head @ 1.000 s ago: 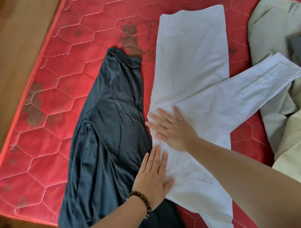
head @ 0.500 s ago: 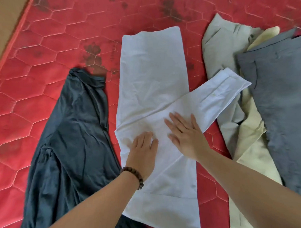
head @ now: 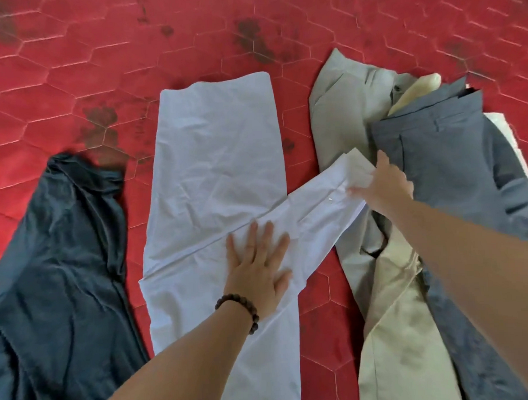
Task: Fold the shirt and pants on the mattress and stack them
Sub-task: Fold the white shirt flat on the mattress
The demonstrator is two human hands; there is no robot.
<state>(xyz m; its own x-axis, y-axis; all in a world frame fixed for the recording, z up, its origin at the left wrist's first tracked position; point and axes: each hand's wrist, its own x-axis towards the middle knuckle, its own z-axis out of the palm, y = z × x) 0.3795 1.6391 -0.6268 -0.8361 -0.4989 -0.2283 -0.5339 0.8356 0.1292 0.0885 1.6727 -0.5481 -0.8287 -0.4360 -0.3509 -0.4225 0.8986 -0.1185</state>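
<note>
A white long-sleeved shirt (head: 214, 177) lies lengthwise on the red mattress (head: 102, 64), folded into a narrow strip with one sleeve slanting out to the right. My left hand (head: 256, 269), with a bead bracelet at the wrist, presses flat on the sleeve where it crosses the shirt body. My right hand (head: 382, 186) grips the sleeve's cuff (head: 346, 179) at its far right end. Beige pants (head: 346, 113) and grey-blue pants (head: 441, 160) lie in a loose pile at the right, partly under the cuff.
A dark navy garment (head: 58, 261) lies spread at the left of the shirt. A pale yellow cloth (head: 417, 89) pokes out between the pants. Dark stains mark the mattress behind the clothes.
My right hand has slid from the sleeve's middle out to the cuff and taken hold of it. My left hand has moved right along the sleeve. The view has shifted right.
</note>
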